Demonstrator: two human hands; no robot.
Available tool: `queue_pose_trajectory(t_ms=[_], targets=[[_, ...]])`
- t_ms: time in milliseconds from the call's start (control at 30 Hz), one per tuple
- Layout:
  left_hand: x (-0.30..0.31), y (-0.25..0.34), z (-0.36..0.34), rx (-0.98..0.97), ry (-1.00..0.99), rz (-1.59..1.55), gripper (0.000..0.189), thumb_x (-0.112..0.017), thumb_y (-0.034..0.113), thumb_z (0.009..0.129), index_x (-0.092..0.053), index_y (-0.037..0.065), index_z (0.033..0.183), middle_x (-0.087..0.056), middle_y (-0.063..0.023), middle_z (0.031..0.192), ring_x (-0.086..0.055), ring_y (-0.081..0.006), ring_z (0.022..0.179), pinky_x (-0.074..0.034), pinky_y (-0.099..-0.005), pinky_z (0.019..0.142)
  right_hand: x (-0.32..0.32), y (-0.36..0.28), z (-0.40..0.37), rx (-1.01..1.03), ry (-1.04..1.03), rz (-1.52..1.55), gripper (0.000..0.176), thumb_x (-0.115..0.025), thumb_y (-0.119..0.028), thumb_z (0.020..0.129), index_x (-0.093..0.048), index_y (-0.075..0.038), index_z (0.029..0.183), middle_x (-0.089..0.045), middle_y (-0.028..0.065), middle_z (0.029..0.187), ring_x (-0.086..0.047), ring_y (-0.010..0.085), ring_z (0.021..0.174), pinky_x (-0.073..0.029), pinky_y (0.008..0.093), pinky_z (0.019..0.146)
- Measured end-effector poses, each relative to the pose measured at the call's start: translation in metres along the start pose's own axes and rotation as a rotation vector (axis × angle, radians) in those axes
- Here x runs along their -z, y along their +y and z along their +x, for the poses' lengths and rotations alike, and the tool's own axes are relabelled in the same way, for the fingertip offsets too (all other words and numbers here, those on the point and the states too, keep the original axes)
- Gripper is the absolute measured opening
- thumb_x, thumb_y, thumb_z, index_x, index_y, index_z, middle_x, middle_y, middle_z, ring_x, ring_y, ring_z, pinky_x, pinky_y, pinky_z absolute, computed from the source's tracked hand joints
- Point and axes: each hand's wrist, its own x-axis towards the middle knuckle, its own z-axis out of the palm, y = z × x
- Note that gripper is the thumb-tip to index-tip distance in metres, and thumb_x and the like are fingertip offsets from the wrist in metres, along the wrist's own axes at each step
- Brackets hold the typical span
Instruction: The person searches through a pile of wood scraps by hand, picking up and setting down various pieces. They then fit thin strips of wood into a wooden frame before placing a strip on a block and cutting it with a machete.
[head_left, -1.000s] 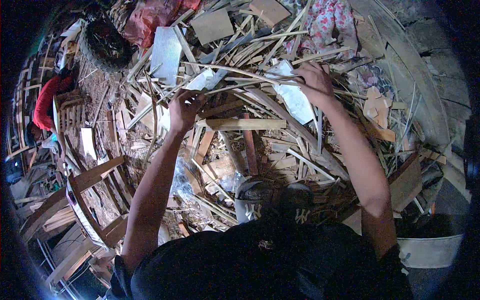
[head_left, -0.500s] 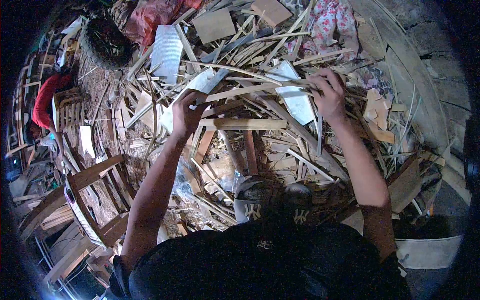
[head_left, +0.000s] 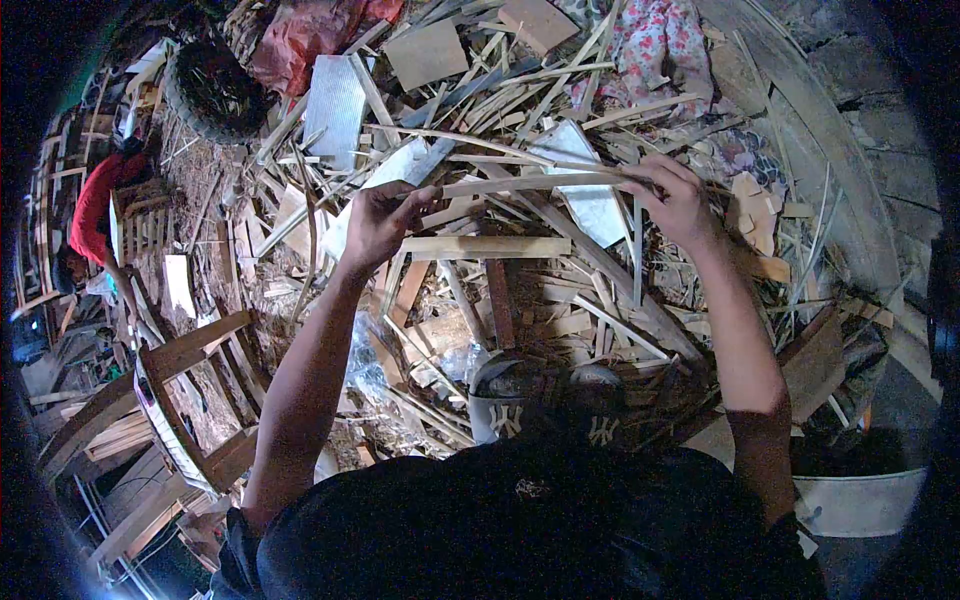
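A thin wooden strip (head_left: 540, 183) is stretched between my two hands, level and above the wood scraps. My left hand (head_left: 380, 225) pinches its left end between thumb and fingers. At the strip's right end, the fingers of my right hand (head_left: 678, 200) are closed on it. Below the strip lies a thicker wooden batten (head_left: 488, 248), with a dark reddish piece (head_left: 500, 303) beneath it. A pale flat board (head_left: 585, 190) rests behind the strip near my right hand.
Scrap wood covers the ground. A tyre (head_left: 212, 92), red plastic (head_left: 300, 45) and floral cloth (head_left: 662, 50) lie farther back. At left, a person in red (head_left: 98, 205) bends near wooden frames (head_left: 195, 345). A pale-rimmed container (head_left: 860, 505) stands at lower right.
The strip's left end and my left hand have turned slightly, exposing more of the thumb. My right hand has moved slightly right and down.
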Motion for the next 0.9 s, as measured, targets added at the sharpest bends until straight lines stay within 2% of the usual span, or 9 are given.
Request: queue_pose_trajectory(t_ms=[100,167,300,367,433,600,733,800,900], targets=[[-0.001,-0.001,0.003,0.084,-0.009,0.038,0.042,-0.070,0.039,0.092,-0.074,-0.003,0.091,-0.070,-0.0061,0.073,-0.059,-0.0094,0.062,-0.048,-0.0270,0.059,0.001,0.002,-0.001,-0.003,-0.009,-0.015,0.021,-0.077,-0.015,0.083,-0.073,-0.002,0.099,-0.068,0.0126,0.090,-0.066,0.0278,0.083,-0.053,0.0358,0.077],[-0.001,0.003,0.003,0.083,0.003,0.097,0.043,-0.070,0.041,0.092,-0.075,-0.003,0.091,-0.071,-0.0067,0.074,-0.060,-0.0098,0.063,-0.048,-0.0275,0.060,0.001,-0.004,-0.003,-0.171,-0.098,-0.026,0.022,-0.076,-0.019,0.084,-0.072,-0.002,0.096,-0.067,0.0130,0.087,-0.066,0.0275,0.083,-0.053,0.0366,0.075],[0.003,0.010,-0.002,0.065,-0.019,0.169,0.046,-0.072,0.044,0.089,-0.076,-0.001,0.093,-0.072,-0.0084,0.076,-0.061,-0.0110,0.065,-0.049,-0.0290,0.062,-0.007,-0.017,-0.014,-0.173,-0.067,0.003,0.024,-0.076,-0.017,0.085,-0.068,0.002,0.095,-0.066,0.0119,0.085,-0.063,0.0235,0.075,-0.050,0.0336,0.070],[0.011,-0.018,-0.001,0.086,-0.035,0.255,0.052,-0.075,0.047,0.086,-0.074,-0.004,0.094,-0.070,-0.0077,0.074,-0.058,-0.0120,0.066,-0.047,-0.0290,0.063,-0.015,-0.027,-0.025,-0.319,-0.150,0.003,0.023,-0.077,-0.018,0.085,-0.068,0.002,0.093,-0.067,0.0118,0.084,-0.064,0.0241,0.075,-0.050,0.0337,0.071],[0.020,-0.034,-0.007,0.192,-0.056,0.349,0.052,-0.076,0.046,0.085,-0.072,-0.005,0.093,-0.068,-0.0077,0.074,-0.057,-0.0124,0.066,-0.047,-0.0299,0.063,-0.028,-0.032,-0.034,-0.313,-0.172,0.058,0.024,-0.077,-0.021,0.084,-0.069,0.000,0.092,-0.068,0.0125,0.086,-0.066,0.0257,0.078,-0.051,0.0352,0.073],[0.023,-0.049,-0.029,0.084,-0.042,0.365,0.029,-0.078,0.032,0.085,-0.075,0.004,0.093,-0.072,-0.0066,0.078,-0.062,-0.0113,0.070,-0.050,-0.0309,0.065,-0.041,-0.041,-0.044,-0.207,-0.280,0.015,0.022,-0.077,-0.021,0.083,-0.069,-0.001,0.092,-0.069,0.0127,0.090,-0.068,0.0299,0.086,-0.052,0.0386,0.077],[0.023,-0.060,-0.035,0.164,-0.020,0.453,0.022,-0.075,0.026,0.086,-0.075,0.006,0.094,-0.073,-0.0072,0.081,-0.065,-0.0121,0.072,-0.051,-0.0320,0.066,-0.057,-0.032,-0.052,-0.185,-0.331,0.039,0.022,-0.075,-0.017,0.084,-0.070,-0.001,0.098,-0.067,0.0137,0.097,-0.067,0.0306,0.091,-0.052,0.0388,0.081],[0.025,-0.084,-0.034,0.021,-0.009,0.410,0.018,-0.073,0.021,0.086,-0.075,0.008,0.097,-0.074,-0.0095,0.083,-0.070,-0.0172,0.076,-0.053,-0.0338,0.068,-0.065,-0.030,-0.055,-0.166,-0.295,0.046,0.021,-0.073,-0.016,0.085,-0.070,0.000,0.098,-0.065,0.0132,0.095,-0.065,0.0314,0.091,-0.052,0.0392,0.081],[0.022,-0.087,-0.037,0.015,-0.002,0.503,0.021,-0.073,0.018,0.084,-0.074,0.009,0.102,-0.074,-0.0122,0.087,-0.072,-0.0242,0.079,-0.054,-0.0357,0.072,-0.061,-0.029,-0.057,-0.117,-0.215,0.030,0.018,-0.070,-0.012,0.087,-0.069,0.001,0.099,-0.063,0.0128,0.094,-0.063,0.0324,0.092,-0.051,0.0389,0.081]])
